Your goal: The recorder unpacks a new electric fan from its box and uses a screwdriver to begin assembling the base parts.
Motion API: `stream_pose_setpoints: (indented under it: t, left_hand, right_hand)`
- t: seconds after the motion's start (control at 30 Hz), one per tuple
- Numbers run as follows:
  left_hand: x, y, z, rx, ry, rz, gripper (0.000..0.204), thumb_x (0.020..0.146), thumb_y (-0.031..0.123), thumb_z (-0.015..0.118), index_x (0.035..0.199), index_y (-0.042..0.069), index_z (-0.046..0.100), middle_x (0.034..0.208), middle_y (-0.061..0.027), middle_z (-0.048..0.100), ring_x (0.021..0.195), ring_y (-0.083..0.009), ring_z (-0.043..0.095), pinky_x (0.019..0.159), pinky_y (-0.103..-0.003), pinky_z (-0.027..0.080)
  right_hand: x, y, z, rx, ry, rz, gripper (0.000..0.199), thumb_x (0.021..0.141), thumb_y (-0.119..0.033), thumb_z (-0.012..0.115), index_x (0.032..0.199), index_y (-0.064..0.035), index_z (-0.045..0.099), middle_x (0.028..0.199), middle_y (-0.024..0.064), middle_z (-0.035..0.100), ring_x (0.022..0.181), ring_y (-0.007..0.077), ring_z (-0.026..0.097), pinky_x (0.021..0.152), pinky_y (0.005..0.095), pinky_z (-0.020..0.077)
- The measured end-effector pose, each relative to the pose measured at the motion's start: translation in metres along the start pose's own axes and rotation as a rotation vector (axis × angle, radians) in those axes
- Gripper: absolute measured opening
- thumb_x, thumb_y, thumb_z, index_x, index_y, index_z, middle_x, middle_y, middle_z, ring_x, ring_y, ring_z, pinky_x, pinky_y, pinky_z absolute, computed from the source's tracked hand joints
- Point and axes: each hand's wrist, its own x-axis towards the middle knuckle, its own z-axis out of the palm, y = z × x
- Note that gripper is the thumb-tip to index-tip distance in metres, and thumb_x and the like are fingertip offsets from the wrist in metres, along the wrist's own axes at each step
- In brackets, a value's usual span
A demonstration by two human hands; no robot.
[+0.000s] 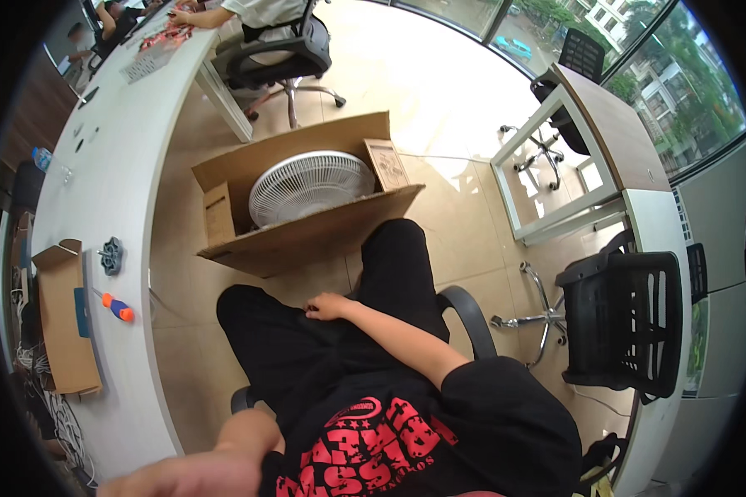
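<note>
My right hand (330, 306) rests on my lap over the black trousers, fingers curled in, with no object visible in it. At the lower left edge is my left hand (182, 478), smeared by motion near the white table (128, 364); its fingers cannot be made out. On the floor before my knees stands an open cardboard box (307, 240) holding a round white fan grille (311, 186). An orange and blue screwdriver (118, 307) lies on the table. Beside it is a dark grey knob-like part (110, 256) with a metal shaft.
An open flat cardboard carton (65, 323) lies on the table's left side, near white cables (66, 431). A person's hand (178, 16) is over red parts at the far end. Black office chairs (622, 323) and a wood-topped desk (609, 124) stand at right.
</note>
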Motion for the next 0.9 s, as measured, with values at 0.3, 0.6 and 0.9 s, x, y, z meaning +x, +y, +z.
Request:
stream_pose_setpoints:
  t: [0.3,0.6,0.9]
  left_hand:
    - [-0.038,-0.064,-0.002,-0.596,-0.191,-0.601,0.079,0.094,0.050,0.066,0.157,0.031,0.022,0.160,-0.0117,0.032,0.152,-0.0371,0.008,0.117,-0.069,0.013]
    - [-0.031,-0.048,0.006,-0.823,-0.186,-0.672,0.066,0.097,0.055,0.057,0.145,0.014,0.036,0.141,-0.0172,0.045,0.136,-0.0362,0.029,0.112,-0.060,0.026]
    - [-0.049,-0.097,0.063,-1.010,-0.120,-0.713,0.071,0.100,0.059,0.048,0.133,-0.003,0.049,0.121,-0.0228,0.058,0.120,-0.0354,0.050,0.106,-0.050,0.039]
  right_hand:
    - [-0.010,0.006,-0.008,-0.021,0.007,0.022,0.043,0.094,-0.043,0.063,0.120,-0.0091,0.070,0.114,0.0130,0.073,0.111,0.0336,0.067,0.096,0.0444,0.0518]
    - [-0.010,0.028,-0.011,0.043,0.151,-0.065,0.042,0.093,-0.041,0.064,0.114,-0.0050,0.071,0.107,0.0213,0.072,0.104,0.0401,0.067,0.091,0.0463,0.0533]
    - [-0.031,0.036,-0.015,0.049,0.173,0.004,0.041,0.095,-0.038,0.065,0.118,-0.0044,0.070,0.108,0.0208,0.073,0.103,0.0370,0.070,0.094,0.0434,0.0515]
